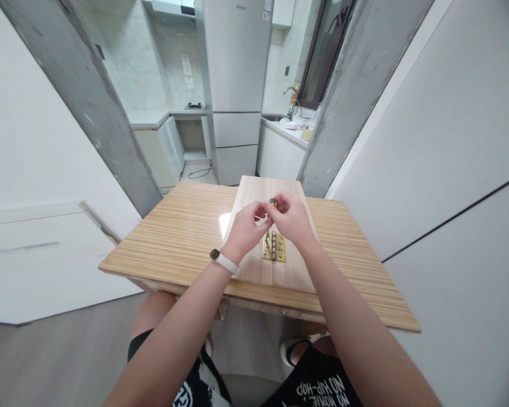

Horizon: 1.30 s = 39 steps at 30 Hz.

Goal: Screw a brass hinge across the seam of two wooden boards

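Note:
A screwdriver [272, 202] with a black and yellow handle is held upright between both hands; its grip is mostly covered by my fingers. My left hand [251, 223] is closed around its left side, and my right hand [289, 213] pinches it from the right. Just below the hands lies a brass hinge [274, 246], opened flat across the seam between two pale wooden boards [254, 268]. A thin dark shaft runs down toward the hinge's left leaf; whether its tip touches a screw is too small to tell.
The boards rest on a wood-grain table [186, 226], whose front edge is close to my knees. Beyond it stand a tall fridge [240, 62], a counter [148, 118] on the left and a sink tap [290, 99] on the right. White panels flank both sides.

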Tool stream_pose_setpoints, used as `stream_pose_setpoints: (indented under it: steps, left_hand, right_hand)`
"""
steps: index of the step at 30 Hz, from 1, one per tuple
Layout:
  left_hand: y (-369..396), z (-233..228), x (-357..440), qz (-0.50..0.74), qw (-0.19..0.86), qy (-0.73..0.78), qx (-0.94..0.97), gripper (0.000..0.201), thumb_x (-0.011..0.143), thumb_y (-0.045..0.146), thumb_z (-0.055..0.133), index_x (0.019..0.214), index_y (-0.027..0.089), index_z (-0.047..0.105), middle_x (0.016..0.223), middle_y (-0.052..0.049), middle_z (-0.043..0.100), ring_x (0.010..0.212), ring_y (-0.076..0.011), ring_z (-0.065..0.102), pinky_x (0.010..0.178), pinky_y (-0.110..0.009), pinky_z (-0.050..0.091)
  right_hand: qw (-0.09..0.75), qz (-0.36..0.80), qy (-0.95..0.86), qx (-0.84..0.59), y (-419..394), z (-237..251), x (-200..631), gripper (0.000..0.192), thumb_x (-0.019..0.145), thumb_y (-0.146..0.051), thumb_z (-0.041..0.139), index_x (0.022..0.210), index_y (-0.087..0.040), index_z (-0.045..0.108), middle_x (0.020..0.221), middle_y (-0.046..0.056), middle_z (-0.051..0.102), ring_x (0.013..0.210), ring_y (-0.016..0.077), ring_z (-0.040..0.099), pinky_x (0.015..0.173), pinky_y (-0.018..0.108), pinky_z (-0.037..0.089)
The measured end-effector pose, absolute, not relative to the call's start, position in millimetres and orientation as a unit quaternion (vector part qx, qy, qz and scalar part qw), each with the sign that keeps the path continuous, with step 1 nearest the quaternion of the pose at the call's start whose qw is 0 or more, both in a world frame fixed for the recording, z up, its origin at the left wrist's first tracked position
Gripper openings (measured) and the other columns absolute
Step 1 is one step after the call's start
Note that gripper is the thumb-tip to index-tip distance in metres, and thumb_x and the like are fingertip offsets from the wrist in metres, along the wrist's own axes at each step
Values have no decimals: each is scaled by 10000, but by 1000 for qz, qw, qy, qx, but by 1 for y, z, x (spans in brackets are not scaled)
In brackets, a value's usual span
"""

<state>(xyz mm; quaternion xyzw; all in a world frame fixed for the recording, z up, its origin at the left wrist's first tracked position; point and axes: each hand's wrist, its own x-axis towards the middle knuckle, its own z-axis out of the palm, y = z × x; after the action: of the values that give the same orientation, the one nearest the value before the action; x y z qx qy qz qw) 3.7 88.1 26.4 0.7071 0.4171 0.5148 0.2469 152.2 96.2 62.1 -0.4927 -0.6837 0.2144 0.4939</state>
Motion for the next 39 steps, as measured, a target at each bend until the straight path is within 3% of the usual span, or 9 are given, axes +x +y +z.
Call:
stream_pose_setpoints:
  steps: [9,15,18,21,24,32,39]
  left_hand:
    - [89,32,24,532,255,423,688,55,929,234,695,953,187,708,932,-54,776,828,-162,709,748,-269,560]
    - [88,29,27,530,231,447,682,104,928,270,685,878,181,707,837,-33,748,747,-149,663,703,-259,514]
    - [91,28,24,526,228,444,688,86,892,258,717,875,174,712,802,-22,735,731,-145,645,701,-256,500]
    - [95,26,20,520,240,443,690,113,891,282,726,873,170,722,788,-22,730,730,-147,645,705,-260,507]
    - [99,24,15,511,267,421,700,150,909,320,730,937,174,750,853,-39,760,784,-162,680,765,-283,544]
    - [104,27,3,467,324,362,739,201,938,276,697,1089,184,792,1014,-62,807,908,-187,730,846,-310,575]
    - [105,26,2,457,316,373,743,206,949,229,670,1113,194,790,1018,-60,809,931,-186,737,834,-304,580]
  right_hand:
    - [468,56,-661,-585,85,72,149,324,902,-428,663,704,-260,471,667,5,620,629,190,547,628,326,370]
    - [455,40,-669,-587,84,72,148,327,916,-423,655,721,-258,450,666,-9,591,637,188,543,627,322,353]
    - [427,68,-703,-564,86,75,155,275,916,-423,667,766,-252,513,706,-1,630,658,190,563,644,325,375]
    - [402,109,-742,-525,88,83,166,170,917,-394,681,963,-237,633,906,37,723,684,186,604,687,337,430]
    - [374,130,-782,-481,91,94,177,208,932,-287,650,1132,-235,677,1084,70,744,714,183,638,745,357,480]
    - [298,120,-850,-418,94,112,183,241,914,-127,614,998,-255,800,1044,53,799,946,249,700,903,394,505]
    - [283,71,-848,-443,98,112,179,242,889,-105,617,955,-228,815,927,55,806,866,239,703,839,365,489]
